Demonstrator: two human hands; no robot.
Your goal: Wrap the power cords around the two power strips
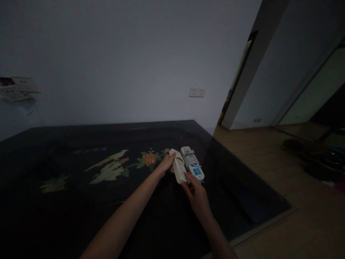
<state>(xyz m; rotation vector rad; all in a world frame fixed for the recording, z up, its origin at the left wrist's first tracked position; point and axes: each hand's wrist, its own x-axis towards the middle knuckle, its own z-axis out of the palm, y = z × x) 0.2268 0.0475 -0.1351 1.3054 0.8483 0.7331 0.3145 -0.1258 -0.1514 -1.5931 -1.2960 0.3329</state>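
Both my hands hold a white power strip (179, 170) with its cord wrapped around the far part. My left hand (167, 162) grips its far left side, fingers closed round it. At the near end, my right hand (196, 190) pinches it between thumb and fingers. Just to the right, a second power strip (196, 170) with blue socket faces lies on the dark table (151, 219), its pale cord coiled round its middle. The underside of the held strip is hidden.
The glossy tabletop carries a painted bird and a flower (150, 159). A wall socket (197, 92) sits above the table's back edge, and another socket panel (20, 88) is at the far left. Wooden floor (242, 144) and a doorway lie to the right.
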